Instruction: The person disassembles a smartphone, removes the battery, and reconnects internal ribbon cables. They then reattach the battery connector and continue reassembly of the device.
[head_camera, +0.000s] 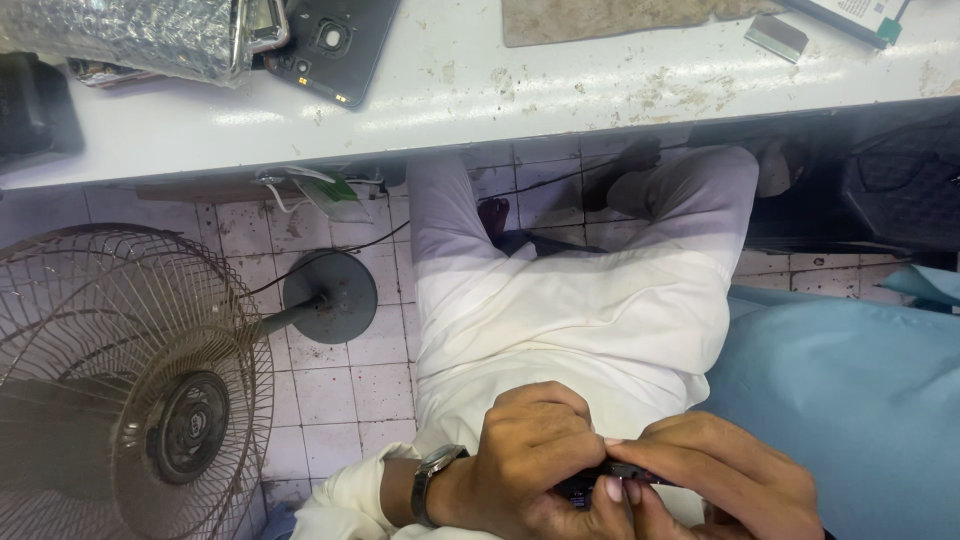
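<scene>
Both hands sit closest to my view, low over the lap: the left hand (530, 455), with a wristwatch (432, 478) on it, curls around a small dark device (610, 475), and the right hand (715, 470) meets it from the other side. Fingers of both are pressed together on the device, pinching its thin edge between fingertips and thumbs; most of it is hidden, so I cannot tell its exact kind, only that it is slim and black.

It is held in mid-air above the white trousers (570, 310), well short of the white workbench (560, 90). That is my main worry. With nothing solid under it, a slip of the fingertips would, I judge, drop it onto the lap or past the knee to the tiled floor (340, 385). Force applied by thumbnails on so narrow an edge could also skid off.

To the left stands a floor fan (130, 400), its round base (330, 297) and cable close to the leg; a shifting foot could snag that cable. On the bench above lie an opened phone back (335, 45), a bubble-wrap bundle (130, 35) and a small metal blade (775, 37) near the edge, where a knock to the bench could send them off. Light blue cloth (850, 400) fills the right side.
</scene>
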